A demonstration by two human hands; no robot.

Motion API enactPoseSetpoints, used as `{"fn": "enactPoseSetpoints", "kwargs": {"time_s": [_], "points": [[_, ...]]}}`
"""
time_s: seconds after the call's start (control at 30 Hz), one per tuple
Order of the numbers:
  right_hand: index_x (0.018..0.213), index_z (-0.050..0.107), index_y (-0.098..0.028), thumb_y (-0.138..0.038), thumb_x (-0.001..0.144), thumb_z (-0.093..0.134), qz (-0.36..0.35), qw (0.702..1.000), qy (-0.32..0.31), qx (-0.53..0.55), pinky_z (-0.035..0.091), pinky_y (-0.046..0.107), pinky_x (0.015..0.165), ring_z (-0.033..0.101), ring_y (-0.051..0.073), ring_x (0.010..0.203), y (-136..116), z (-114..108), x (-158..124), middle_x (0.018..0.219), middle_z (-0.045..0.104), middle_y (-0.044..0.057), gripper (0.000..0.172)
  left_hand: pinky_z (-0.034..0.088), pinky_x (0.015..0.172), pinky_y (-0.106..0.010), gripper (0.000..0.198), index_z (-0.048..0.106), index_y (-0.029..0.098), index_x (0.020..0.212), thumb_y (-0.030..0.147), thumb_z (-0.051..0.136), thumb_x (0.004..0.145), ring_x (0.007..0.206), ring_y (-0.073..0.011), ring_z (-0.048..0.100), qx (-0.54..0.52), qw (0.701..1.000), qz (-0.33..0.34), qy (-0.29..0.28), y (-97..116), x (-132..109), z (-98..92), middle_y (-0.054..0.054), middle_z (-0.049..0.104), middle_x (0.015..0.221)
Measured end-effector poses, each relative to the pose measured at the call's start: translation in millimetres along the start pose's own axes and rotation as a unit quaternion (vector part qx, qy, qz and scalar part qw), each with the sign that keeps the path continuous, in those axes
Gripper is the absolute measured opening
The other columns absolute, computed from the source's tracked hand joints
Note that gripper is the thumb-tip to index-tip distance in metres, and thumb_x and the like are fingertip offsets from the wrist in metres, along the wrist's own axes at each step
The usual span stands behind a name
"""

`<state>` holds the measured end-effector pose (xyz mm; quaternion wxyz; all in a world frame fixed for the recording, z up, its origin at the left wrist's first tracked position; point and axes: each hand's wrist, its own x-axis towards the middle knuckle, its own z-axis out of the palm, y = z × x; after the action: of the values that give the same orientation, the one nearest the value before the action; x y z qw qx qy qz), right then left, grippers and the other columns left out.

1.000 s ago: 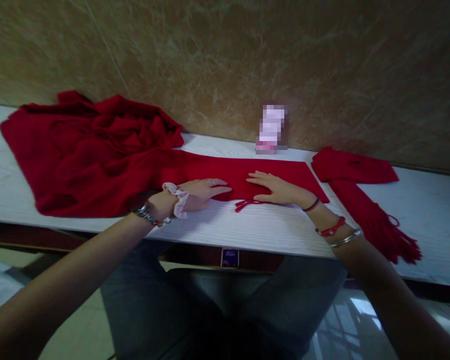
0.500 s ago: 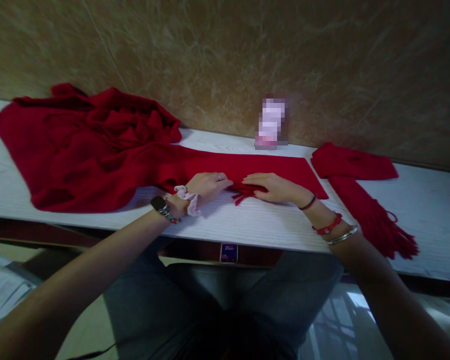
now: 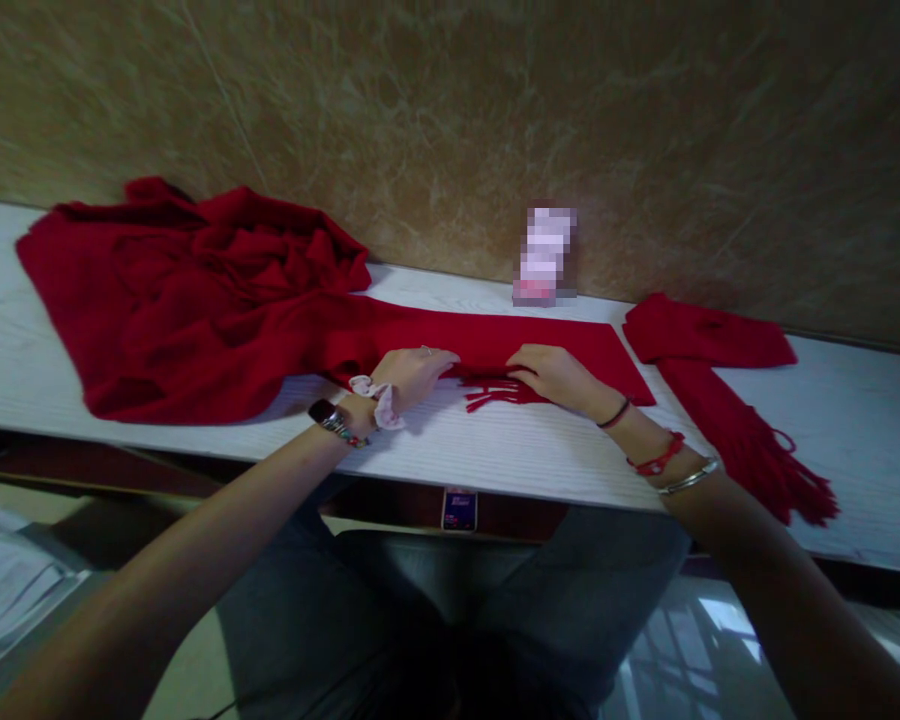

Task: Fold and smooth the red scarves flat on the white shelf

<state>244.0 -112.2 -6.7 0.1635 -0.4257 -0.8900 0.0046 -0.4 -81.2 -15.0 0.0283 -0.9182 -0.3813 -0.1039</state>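
A red fringed scarf [image 3: 562, 340] lies stretched along the white tabletop, its right part flat. Short red tassels [image 3: 487, 394] show at its front edge, between my two hands. My left hand [image 3: 414, 374] is closed at that edge, thumb and fingers pressed on the cloth. A little to the right, my right hand [image 3: 553, 376] pinches the same edge beside the tassels; its fingertips are partly hidden by fabric. Leftward, the cloth runs into a large crumpled red heap [image 3: 187, 310].
Another red scarf [image 3: 712, 335], folded over, lies at the right with its fringe hanging toward the front edge. A blurred-out upright item [image 3: 546, 255] leans on the marble-patterned wall [image 3: 450, 130]. Below the white table [image 3: 420, 465], a phone-like thing [image 3: 460, 509] rests on a shelf.
My right hand has shifted slightly right along the edge, and more of the tassels shows between my hands. The left hand stays nearly in place. The view has shifted a little.
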Motion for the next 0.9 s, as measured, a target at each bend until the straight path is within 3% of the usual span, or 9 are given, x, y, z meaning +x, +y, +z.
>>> {"fn": "enactPoseSetpoints", "kwargs": {"time_s": [0.17,0.33,0.5,0.73,0.9], "points": [[0.091,0.066,-0.017,-0.018,0.086,0.046,-0.022,1.000,0.021,-0.008,0.051,0.036,0.078,0.061,0.019,0.085,0.9,1.3,-18.4,0.089,0.067,0.009,0.020,0.046,0.079,-0.027,0.031,0.061,0.017,0.107,0.019,0.034,0.091,0.095,-0.0172,0.060,0.018,0.998,0.062,-0.006,-1.6,-7.0,0.0,-0.006,0.065,0.104],[0.093,0.066,-0.019,-0.020,0.086,0.045,-0.016,0.998,0.059,0.007,0.051,0.038,0.079,0.061,0.020,0.087,7.4,1.7,-34.4,0.090,0.068,0.008,0.022,0.045,0.085,-0.030,0.034,0.057,0.017,0.117,0.027,0.038,0.091,0.102,-0.0202,0.056,0.041,0.992,0.120,0.011,5.1,-4.6,-3.7,-0.009,0.061,0.111],[0.090,0.066,-0.020,-0.017,0.085,0.046,-0.004,0.998,0.064,0.001,0.052,0.036,0.077,0.062,0.020,0.084,7.0,1.9,-30.7,0.088,0.068,0.007,0.021,0.044,0.081,-0.032,0.035,0.059,0.020,0.110,0.015,0.030,0.092,0.094,-0.0195,0.058,0.099,0.988,0.112,-0.026,9.4,3.5,-5.1,-0.008,0.063,0.105],[0.084,0.066,-0.016,-0.015,0.085,0.047,-0.037,0.998,0.054,-0.007,0.052,0.035,0.072,0.061,0.019,0.078,11.5,-2.6,-31.3,0.081,0.067,0.009,0.019,0.045,0.076,-0.025,0.033,0.061,0.017,0.107,0.010,0.034,0.089,0.093,-0.0160,0.055,0.042,0.994,0.100,0.021,2.2,2.5,2.8,-0.007,0.062,0.098],[0.094,0.066,-0.016,-0.023,0.087,0.047,-0.088,0.995,0.052,-0.010,0.050,0.036,0.079,0.059,0.020,0.087,6.3,-1.2,-28.6,0.090,0.066,0.010,0.022,0.045,0.084,-0.027,0.027,0.061,0.017,0.108,0.022,0.041,0.091,0.095,-0.0167,0.057,0.037,0.991,0.124,0.030,7.2,1.5,-0.4,-0.007,0.063,0.102]]}}
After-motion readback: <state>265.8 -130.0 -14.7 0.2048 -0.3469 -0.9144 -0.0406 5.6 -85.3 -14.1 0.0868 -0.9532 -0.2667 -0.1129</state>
